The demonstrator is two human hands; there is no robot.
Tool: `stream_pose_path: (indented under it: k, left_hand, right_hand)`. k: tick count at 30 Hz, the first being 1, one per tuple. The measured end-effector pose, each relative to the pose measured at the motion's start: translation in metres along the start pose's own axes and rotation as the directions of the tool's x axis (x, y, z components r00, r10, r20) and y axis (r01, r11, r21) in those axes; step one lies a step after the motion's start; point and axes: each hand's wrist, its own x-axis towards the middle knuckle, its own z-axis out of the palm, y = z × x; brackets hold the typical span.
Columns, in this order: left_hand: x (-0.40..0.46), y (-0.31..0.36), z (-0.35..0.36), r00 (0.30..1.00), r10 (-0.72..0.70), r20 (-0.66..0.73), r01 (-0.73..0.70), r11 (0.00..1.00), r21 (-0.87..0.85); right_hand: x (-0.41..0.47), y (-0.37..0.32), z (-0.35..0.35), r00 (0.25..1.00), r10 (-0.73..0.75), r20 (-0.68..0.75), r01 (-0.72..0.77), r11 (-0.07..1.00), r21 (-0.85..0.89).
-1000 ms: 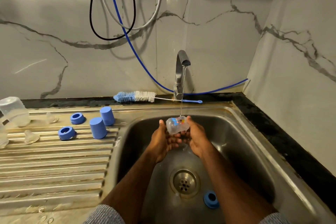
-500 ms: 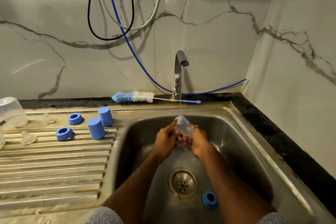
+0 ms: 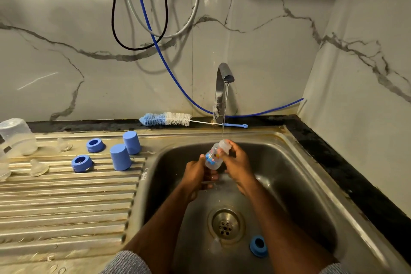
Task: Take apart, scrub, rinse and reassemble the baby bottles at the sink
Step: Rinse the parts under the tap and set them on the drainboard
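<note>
Head view: at frame centre I have the bottle (image 3: 215, 155) tilted under the tap (image 3: 223, 87), the stream landing on its open mouth. My left hand (image 3: 195, 174) curls round its lower end; my right hand (image 3: 236, 160) grips the neck end, fingers wrapped. Both sit above the sink (image 3: 311, 184). Low in the basin, right of the drain (image 3: 226, 224), lies a blue ring (image 3: 258, 246). At middle left, the drainboard (image 3: 66, 202) holds two caps (image 3: 120, 157), two rings (image 3: 81, 163), clear teats (image 3: 38, 168) and a clear bottle (image 3: 17, 137) at the edge. A brush (image 3: 169, 119) lies behind the sink.
</note>
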Motion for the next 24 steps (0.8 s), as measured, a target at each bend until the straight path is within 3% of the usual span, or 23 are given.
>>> stream_pose_path:
  k: [3, 8, 11, 15, 18, 21, 24]
  left_hand:
    - [0.0, -0.005, -0.001, 1.0, -0.005, 0.024, 0.0, 0.978, 0.207]
    - [0.018, -0.014, -0.007, 0.983, 0.134, -0.127, -0.046, 0.845, 0.533]
    - [0.025, -0.017, -0.011, 0.966, 0.171, -0.194, -0.042, 0.844, 0.535]
    - [0.029, -0.017, -0.013, 0.958, 0.192, -0.214, -0.062, 0.864, 0.5]
    - [0.029, -0.019, -0.012, 0.961, 0.198, -0.195, -0.074, 0.859, 0.506]
    - [0.03, -0.018, -0.012, 0.954, 0.206, -0.217, -0.072, 0.862, 0.501]
    - [0.028, -0.018, -0.011, 0.956, 0.212, -0.204, -0.08, 0.854, 0.515]
  right_hand:
    - [-0.006, 0.004, 0.005, 0.995, -0.027, 0.096, 0.035, 0.996, -0.086]
    - [-0.004, 0.005, 0.005, 0.988, -0.154, 0.017, 0.151, 0.931, -0.333]
    - [-0.006, 0.01, 0.005, 0.992, -0.074, 0.1, 0.107, 0.917, -0.384]
    - [-0.004, 0.01, 0.004, 0.997, -0.071, -0.021, 0.052, 0.869, -0.493]
    - [-0.006, 0.016, 0.003, 0.98, 0.117, 0.163, -0.003, 0.822, -0.57]
    - [-0.002, 0.02, 0.001, 0.997, 0.051, 0.053, -0.01, 0.81, -0.586]
    - [-0.002, 0.018, -0.002, 0.969, 0.178, 0.17, -0.017, 0.736, -0.676]
